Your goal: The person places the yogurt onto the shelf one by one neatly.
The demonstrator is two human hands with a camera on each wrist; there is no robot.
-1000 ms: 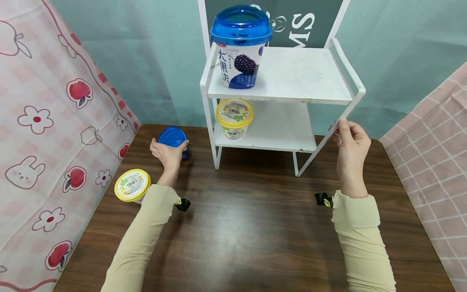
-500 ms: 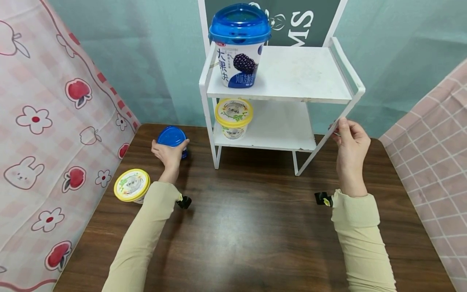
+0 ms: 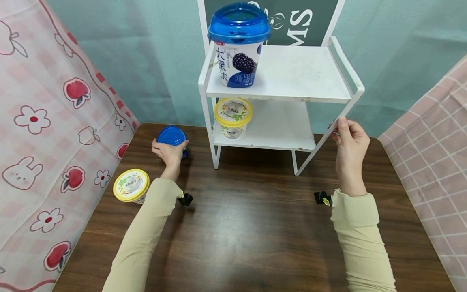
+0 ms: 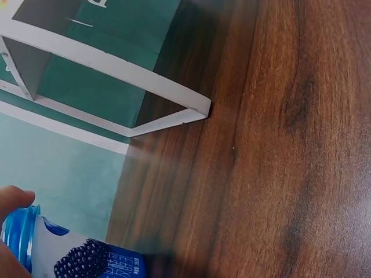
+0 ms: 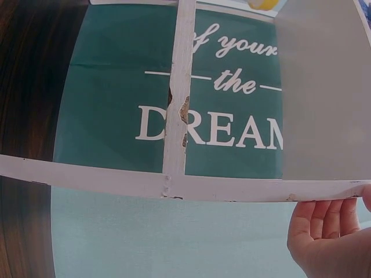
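Note:
At the table's back left, my left hand (image 3: pixel 170 153) grips a yogurt cup with a blue lid (image 3: pixel 171 136) around its top. The left wrist view shows the blackberry picture on this yogurt cup (image 4: pixel 87 255), with its base near the tabletop. My right hand (image 3: pixel 351 140) pinches the right front post of a white two-tier shelf (image 3: pixel 292 97); in the right wrist view its fingers (image 5: pixel 330 217) curl at the shelf's side frame. A similar blue-lidded yogurt cup (image 3: pixel 238 61) stands on the top tier at left. Below it, a yellow-lidded tub (image 3: pixel 233 117) sits on the lower tier.
Another yellow-lidded tub (image 3: pixel 132 185) stands on the wooden table (image 3: pixel 233 227) at left, close to my left forearm. Patterned cloth (image 3: pixel 54 162) borders the left, and checked pink cloth (image 3: pixel 434 154) the right. A dark green lettered board (image 3: pixel 284 24) is behind the shelf.
The head view has shifted very slightly. Both hands keep their holds, the left on the yogurt cup and the right on the shelf post, with hardly any movement.

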